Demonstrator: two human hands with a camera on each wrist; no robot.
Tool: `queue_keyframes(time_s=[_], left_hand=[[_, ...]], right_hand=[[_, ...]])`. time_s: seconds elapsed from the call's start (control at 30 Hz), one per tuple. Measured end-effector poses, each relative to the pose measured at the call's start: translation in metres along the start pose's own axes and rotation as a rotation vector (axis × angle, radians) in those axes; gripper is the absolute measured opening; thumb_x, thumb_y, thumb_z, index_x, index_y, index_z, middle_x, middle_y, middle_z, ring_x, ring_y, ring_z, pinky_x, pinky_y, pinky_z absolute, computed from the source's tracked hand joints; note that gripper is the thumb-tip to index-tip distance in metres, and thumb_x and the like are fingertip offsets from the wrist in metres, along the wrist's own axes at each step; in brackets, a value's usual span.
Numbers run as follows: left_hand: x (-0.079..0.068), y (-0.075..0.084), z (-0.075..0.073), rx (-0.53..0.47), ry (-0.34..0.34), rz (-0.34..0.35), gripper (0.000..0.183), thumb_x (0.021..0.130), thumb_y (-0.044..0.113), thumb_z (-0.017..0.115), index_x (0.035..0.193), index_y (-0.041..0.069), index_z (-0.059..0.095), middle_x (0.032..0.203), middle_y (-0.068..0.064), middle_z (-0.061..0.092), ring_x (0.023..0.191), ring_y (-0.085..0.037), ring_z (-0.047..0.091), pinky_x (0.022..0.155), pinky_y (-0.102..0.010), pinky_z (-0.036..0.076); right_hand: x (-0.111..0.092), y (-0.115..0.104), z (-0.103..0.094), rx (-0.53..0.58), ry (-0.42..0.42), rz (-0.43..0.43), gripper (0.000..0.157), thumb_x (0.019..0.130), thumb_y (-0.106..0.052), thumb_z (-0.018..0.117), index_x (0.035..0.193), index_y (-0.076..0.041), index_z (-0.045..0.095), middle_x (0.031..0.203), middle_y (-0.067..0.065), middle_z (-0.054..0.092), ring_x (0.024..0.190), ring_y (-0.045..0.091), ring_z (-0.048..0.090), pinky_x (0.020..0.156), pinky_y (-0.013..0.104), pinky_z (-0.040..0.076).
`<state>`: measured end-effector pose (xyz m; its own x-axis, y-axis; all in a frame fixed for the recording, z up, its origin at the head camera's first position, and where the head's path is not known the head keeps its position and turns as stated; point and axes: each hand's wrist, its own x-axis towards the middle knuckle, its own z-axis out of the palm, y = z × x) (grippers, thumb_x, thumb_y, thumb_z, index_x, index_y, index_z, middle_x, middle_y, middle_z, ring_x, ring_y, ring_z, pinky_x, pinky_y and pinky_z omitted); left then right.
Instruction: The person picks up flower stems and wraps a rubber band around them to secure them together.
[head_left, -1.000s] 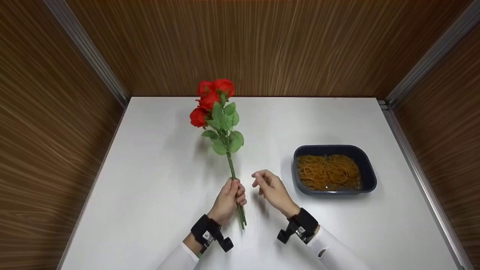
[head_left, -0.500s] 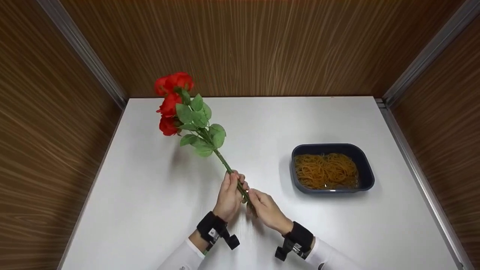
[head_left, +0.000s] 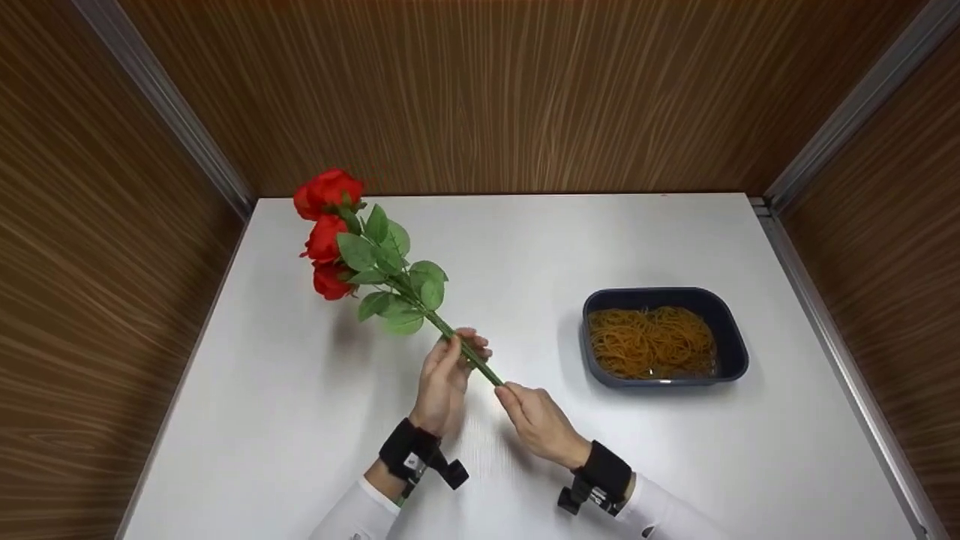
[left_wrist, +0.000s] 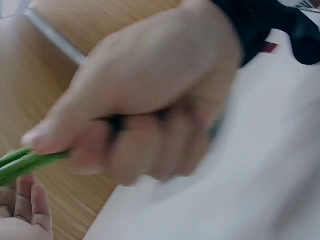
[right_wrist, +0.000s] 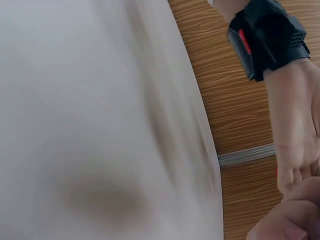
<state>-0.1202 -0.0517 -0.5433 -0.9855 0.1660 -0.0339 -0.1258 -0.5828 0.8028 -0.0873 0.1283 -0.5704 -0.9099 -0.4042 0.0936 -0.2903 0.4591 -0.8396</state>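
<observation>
A bunch of red roses with green leaves slants over the white table, its heads toward the far left. My right hand grips the lower ends of the stems, thumb on top. Just above that grip, my left hand lies loosely at the stems, thumb and fingers parted. In the left wrist view my right hand is closed around the green stems, and my left fingers show relaxed below them. At the right wrist view's edge, the left hand's palm appears over the curled right hand.
A dark blue box holding a tangle of thin orange strands stands at the right of the white table. Wood-grain panels rise along the back and both sides, with metal strips at the corners.
My right hand has come to the stem ends and taken hold of them. The rose heads have swung left and lowered a little. My left fingers have loosened from their grip.
</observation>
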Motion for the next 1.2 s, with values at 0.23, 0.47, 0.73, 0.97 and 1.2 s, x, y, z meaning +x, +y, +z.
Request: queue_keyframes(time_s=[0.23, 0.47, 0.73, 0.97, 1.2], left_hand=[[0.01, 0.026, -0.005, -0.276, 0.117, -0.042, 0.02, 0.113, 0.016, 0.04, 0.109, 0.013, 0.059, 0.098, 0.002, 0.067, 0.092, -0.013, 0.069, 0.099, -0.029, 0.057], [0.012, 0.028, -0.003, -0.44, 0.039, -0.03, 0.035, 0.116, 0.028, 0.035, 0.084, 0.017, 0.044, 0.062, 0.009, 0.035, 0.052, -0.005, 0.031, 0.058, -0.017, 0.034], [0.008, 0.023, -0.001, -0.471, -0.003, 0.004, 0.049, 0.117, 0.026, 0.029, 0.069, 0.02, 0.029, 0.061, 0.005, 0.009, 0.053, -0.009, 0.009, 0.055, -0.022, 0.008], [0.005, 0.026, 0.002, -0.45, 0.044, -0.008, 0.049, 0.116, 0.023, 0.024, 0.068, 0.018, 0.018, 0.058, 0.006, 0.01, 0.051, -0.008, 0.009, 0.055, -0.023, 0.006], [0.004, 0.032, -0.001, -0.442, 0.067, 0.036, 0.049, 0.116, 0.024, 0.021, 0.069, 0.017, 0.009, 0.058, 0.006, 0.01, 0.051, -0.009, 0.008, 0.055, -0.024, 0.004]], right_hand=[[-0.007, 0.004, -0.01, -0.093, -0.041, -0.048, 0.035, 0.113, -0.02, 0.048, 0.08, -0.008, 0.05, 0.066, -0.015, 0.026, 0.055, -0.005, 0.021, 0.053, 0.014, 0.02], [-0.013, 0.008, -0.017, -0.201, -0.069, -0.111, 0.033, 0.111, -0.021, 0.053, 0.08, -0.013, 0.049, 0.065, -0.017, 0.026, 0.053, -0.006, 0.023, 0.052, 0.012, 0.019], [-0.016, 0.011, -0.02, -0.14, -0.027, -0.137, 0.032, 0.109, -0.02, 0.058, 0.079, -0.014, 0.049, 0.065, -0.019, 0.029, 0.054, -0.008, 0.024, 0.052, 0.011, 0.021], [-0.011, 0.004, -0.024, -0.102, -0.023, -0.122, 0.027, 0.106, -0.026, 0.063, 0.082, -0.015, 0.058, 0.065, -0.019, 0.038, 0.054, -0.009, 0.03, 0.052, 0.013, 0.026], [0.001, -0.01, -0.069, -0.233, -0.19, -0.073, 0.034, 0.106, -0.041, 0.063, 0.125, -0.013, 0.067, 0.079, -0.008, 0.066, 0.064, -0.003, 0.051, 0.06, 0.019, 0.046]])
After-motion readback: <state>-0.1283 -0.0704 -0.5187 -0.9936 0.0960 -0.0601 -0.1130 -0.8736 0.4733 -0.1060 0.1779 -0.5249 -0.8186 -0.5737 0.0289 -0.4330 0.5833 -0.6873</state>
